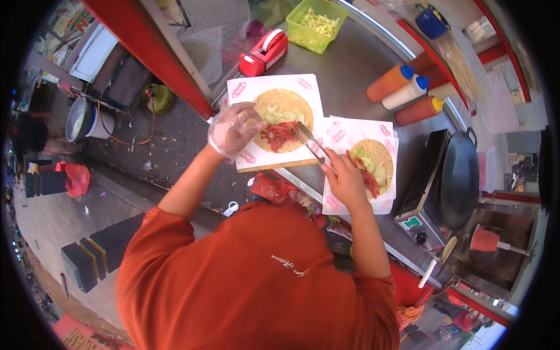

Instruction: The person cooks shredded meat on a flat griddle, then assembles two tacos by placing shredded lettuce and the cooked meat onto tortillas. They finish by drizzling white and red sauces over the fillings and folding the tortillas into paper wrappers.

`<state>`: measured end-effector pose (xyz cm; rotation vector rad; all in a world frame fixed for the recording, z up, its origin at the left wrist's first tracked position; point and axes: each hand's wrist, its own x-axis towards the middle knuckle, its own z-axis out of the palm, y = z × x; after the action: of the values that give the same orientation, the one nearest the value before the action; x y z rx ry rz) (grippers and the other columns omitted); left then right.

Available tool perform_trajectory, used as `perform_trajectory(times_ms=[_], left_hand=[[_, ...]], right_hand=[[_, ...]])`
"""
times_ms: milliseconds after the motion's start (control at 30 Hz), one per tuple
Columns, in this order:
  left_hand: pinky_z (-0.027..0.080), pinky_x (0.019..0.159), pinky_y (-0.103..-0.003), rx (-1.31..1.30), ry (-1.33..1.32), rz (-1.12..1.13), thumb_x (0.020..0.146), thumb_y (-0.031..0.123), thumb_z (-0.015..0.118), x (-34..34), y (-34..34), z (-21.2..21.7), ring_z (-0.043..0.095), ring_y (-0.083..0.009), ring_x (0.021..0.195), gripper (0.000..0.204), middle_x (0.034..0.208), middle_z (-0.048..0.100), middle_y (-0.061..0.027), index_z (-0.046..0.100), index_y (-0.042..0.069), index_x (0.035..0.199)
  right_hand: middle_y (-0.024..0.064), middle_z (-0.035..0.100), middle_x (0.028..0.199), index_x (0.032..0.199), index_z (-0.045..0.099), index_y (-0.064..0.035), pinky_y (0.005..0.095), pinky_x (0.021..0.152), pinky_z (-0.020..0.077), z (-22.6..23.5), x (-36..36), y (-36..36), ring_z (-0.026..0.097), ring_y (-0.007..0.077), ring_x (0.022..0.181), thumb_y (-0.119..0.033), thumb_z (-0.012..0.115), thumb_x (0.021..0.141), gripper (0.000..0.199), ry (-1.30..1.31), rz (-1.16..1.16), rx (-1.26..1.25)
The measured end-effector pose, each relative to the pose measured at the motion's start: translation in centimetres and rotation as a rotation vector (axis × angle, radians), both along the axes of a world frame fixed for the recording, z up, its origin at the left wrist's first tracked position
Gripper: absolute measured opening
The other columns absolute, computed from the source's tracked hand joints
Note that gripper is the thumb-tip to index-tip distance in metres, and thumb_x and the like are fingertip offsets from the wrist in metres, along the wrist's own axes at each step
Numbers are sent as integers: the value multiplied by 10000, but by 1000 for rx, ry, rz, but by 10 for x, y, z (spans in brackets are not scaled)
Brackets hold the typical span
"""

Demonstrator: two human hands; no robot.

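Note:
My left hand (235, 127), in a clear plastic glove, is at the left edge of a tortilla (290, 100). Its fingers are curled together, and what they hold, if anything, is hidden. My bare right hand (345, 178) grips metal tongs (313, 142), whose tips touch reddish meat strips (279, 137) on that tortilla. Shredded lettuce (286, 114) lies above the meat. Printed white paper (252, 92) on a board is under this tortilla. To the right, a second tortilla (383, 153) with lettuce and meat rests on another paper sheet (335, 204).
A green basket (309, 38) of shredded lettuce and a red tape dispenser (265, 55) stand at the back. Sauce bottles (389, 83) lie on the right, beyond a black griddle pan (461, 181) on a stove. A white-handled tool (429, 273) sits at the counter edge.

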<state>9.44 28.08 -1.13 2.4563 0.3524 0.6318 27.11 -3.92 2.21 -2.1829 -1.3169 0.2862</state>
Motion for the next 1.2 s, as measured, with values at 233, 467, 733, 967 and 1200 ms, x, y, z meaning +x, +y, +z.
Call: perform_trajectory(times_ms=[233,467,733,967,1200], left_hand=[[275,1164,-711,162,139,244,865,493,827,-3,-82,-12,639,-319,1253,424,1280,698,-115,756,121,1055],[248,1161,-752,476,446,432,954,541,709,10,-84,-19,696,-293,1170,368,1208,749,-19,794,184,979],[384,1055,-704,474,440,638,996,403,674,34,-83,9,688,-328,1171,314,1214,741,-78,753,131,1133],[478,1059,-465,462,275,590,1000,279,644,58,-131,54,651,-326,1260,309,1322,715,-70,720,161,1275],[460,1116,-463,410,189,440,935,183,648,56,-147,64,661,-328,1260,379,1327,716,-102,708,153,1308]], right_hand=[[96,689,1118,1613,417,-30,204,603,447,62,-12,-119,586,57,724,-207,555,1126,536,400,-289,617],[68,695,1031,1597,476,-106,219,494,457,106,115,-434,582,77,598,-377,469,1155,518,102,-1132,799],[233,697,1192,1401,641,-136,564,852,584,55,178,-518,734,455,1009,-229,545,1065,361,-103,-1130,-276],[238,697,1140,1397,648,-128,552,831,586,54,224,-536,731,448,966,-249,555,1068,362,-207,-1062,-79],[254,707,1213,1436,632,-180,552,871,591,50,261,-516,730,431,1045,-202,482,1078,389,-290,-1009,-340]])
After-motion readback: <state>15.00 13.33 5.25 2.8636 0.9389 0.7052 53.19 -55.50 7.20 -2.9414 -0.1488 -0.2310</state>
